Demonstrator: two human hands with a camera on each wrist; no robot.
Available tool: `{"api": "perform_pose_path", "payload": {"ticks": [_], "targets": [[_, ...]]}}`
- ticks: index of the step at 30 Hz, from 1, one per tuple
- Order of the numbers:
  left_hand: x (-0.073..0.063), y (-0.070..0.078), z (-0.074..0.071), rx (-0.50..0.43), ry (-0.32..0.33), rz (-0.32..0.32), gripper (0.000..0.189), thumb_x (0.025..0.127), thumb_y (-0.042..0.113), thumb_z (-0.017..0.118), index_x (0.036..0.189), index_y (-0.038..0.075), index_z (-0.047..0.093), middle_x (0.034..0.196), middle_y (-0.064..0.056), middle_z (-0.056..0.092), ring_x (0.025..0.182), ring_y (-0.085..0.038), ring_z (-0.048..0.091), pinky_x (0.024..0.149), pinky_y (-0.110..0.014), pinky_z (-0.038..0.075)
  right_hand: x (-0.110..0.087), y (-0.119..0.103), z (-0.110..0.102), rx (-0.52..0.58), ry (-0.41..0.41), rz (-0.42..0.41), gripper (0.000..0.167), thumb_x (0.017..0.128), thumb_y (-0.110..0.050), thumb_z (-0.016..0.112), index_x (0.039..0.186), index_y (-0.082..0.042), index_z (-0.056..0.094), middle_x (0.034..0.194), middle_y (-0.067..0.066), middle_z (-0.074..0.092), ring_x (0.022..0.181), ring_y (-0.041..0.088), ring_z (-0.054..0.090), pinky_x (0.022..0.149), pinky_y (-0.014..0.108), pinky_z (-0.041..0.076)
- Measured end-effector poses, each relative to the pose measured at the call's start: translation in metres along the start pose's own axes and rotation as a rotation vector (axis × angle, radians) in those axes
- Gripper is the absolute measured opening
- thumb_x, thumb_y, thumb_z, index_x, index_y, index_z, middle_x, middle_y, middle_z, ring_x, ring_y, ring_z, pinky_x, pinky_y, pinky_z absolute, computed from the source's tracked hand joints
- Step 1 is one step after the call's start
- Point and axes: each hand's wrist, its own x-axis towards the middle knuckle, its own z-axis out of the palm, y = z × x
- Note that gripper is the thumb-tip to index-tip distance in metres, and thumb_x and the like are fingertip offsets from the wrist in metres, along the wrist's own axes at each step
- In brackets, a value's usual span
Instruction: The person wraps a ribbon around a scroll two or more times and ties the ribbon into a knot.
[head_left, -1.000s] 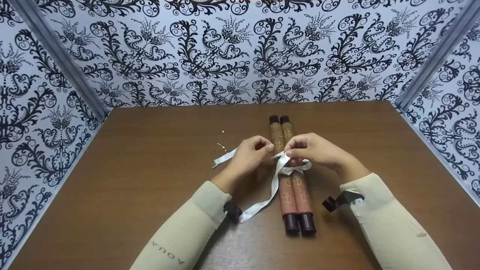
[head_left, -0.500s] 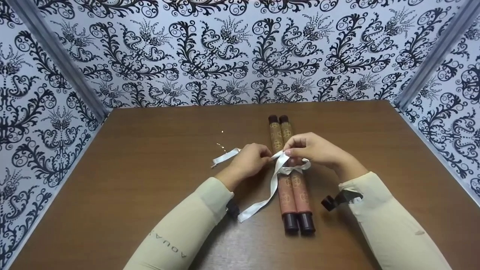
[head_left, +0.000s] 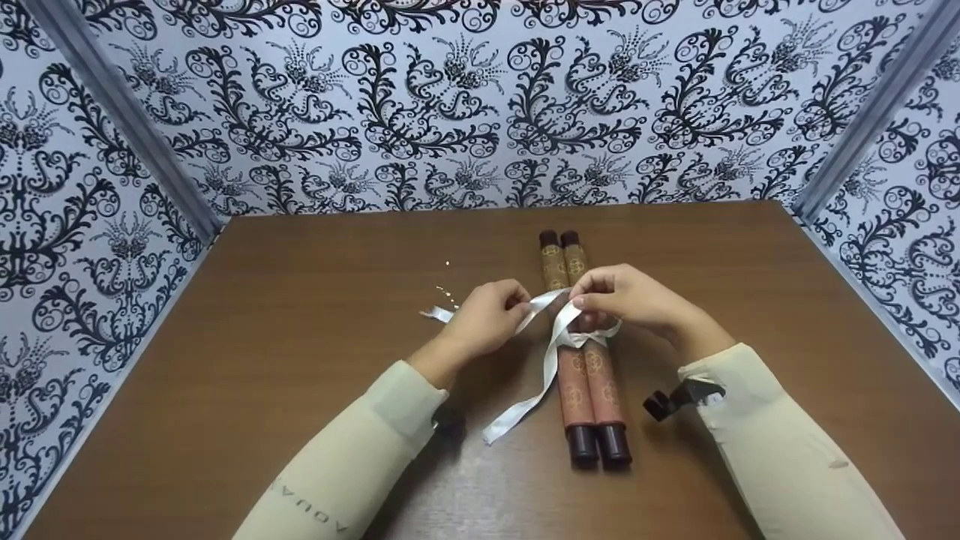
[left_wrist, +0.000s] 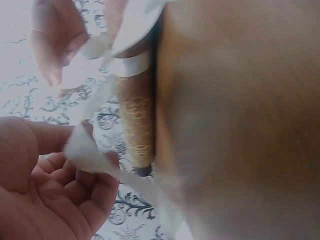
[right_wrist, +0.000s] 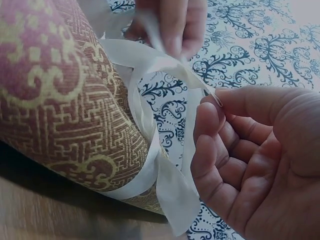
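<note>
On the left a cream sleeve [head_left: 352,465] of soft knit runs up to the left hand [head_left: 480,322], whose fingers are curled and pinch one strand of a white ribbon [head_left: 551,352]; a short flat end of it sticks out past the knuckles toward the left. The ribbon is smooth and satiny, a thin flat band, one piece as far as I can see: it wraps once around the tubes, crosses on top, and a long tail trails down toward the near edge, curling slightly and lying on the table [head_left: 262,337], which is brown, matt and wood-grained. Two small pale specks lie on the table just beyond the left hand. In the middle lie two tubes [head_left: 581,360], slim cylinders covered in reddish-brown woven cloth with gold roundels and key-pattern, each capped in dark plastic at both ends. They lie side by side, touching, their long axis running from the near edge away toward the back wall, tilted a little to the left at the far end. The right hand [head_left: 637,300] sits over the tubes at the wrap, fingers bent, thumb and forefinger pinching the other strand just above the crossing. A second cream sleeve follows to the right, with a dark strap at the wrist. Three walls carry black scrollwork on white paper.
</note>
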Motion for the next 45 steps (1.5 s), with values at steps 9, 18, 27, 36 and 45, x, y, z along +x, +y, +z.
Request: {"api": "perform_pose_path", "payload": {"ticks": [9,18,27,36,45], "targets": [[-0.025,0.013,-0.009,-0.108,0.015,-0.016,0.011,0.100,0.014,0.066,0.095,0.008,0.073,0.076,0.004,0.060,0.068,-0.009,0.053,0.064,-0.025,0.044,0.001,0.001,-0.003,-0.013,0.043,0.007,0.024,0.100,-0.021,0.069,0.110,0.001,0.070,0.078,0.001,0.067,0.068,0.011,0.062,0.059,0.023,0.050],[-0.046,0.034,-0.005,-0.156,-0.049,0.012,0.010,0.100,0.018,0.068,0.095,0.012,0.074,0.075,0.008,0.061,0.066,-0.006,0.052,0.062,-0.022,0.043,0.002,0.003,-0.004,0.024,0.058,0.019,0.019,0.100,-0.019,0.069,0.108,-0.002,0.071,0.080,0.002,0.068,0.064,0.011,0.057,0.056,0.021,0.046],[-0.051,0.063,0.013,-0.176,-0.135,0.040,0.009,0.099,0.016,0.068,0.094,0.012,0.074,0.077,0.007,0.065,0.066,-0.003,0.054,0.064,-0.019,0.047,0.001,0.005,-0.004,-0.010,0.074,0.009,0.022,0.100,-0.022,0.070,0.109,-0.003,0.072,0.085,0.002,0.070,0.067,0.011,0.060,0.059,0.024,0.050],[-0.045,0.080,0.040,-0.176,-0.176,0.079,0.012,0.099,0.014,0.067,0.100,0.010,0.078,0.085,0.002,0.076,0.073,0.003,0.058,0.070,-0.014,0.051,0.002,0.007,-0.003,0.003,0.080,0.004,0.022,0.099,-0.019,0.070,0.109,0.000,0.071,0.085,0.001,0.069,0.071,0.010,0.061,0.064,0.023,0.053],[-0.042,0.096,0.061,-0.204,-0.264,0.030,0.014,0.098,0.010,0.069,0.109,0.010,0.078,0.093,0.003,0.079,0.072,0.003,0.063,0.071,-0.013,0.052,0.004,0.007,-0.001,0.016,0.074,-0.023,0.021,0.099,-0.017,0.070,0.108,0.002,0.070,0.080,-0.001,0.066,0.065,0.009,0.056,0.060,0.022,0.048]]}}
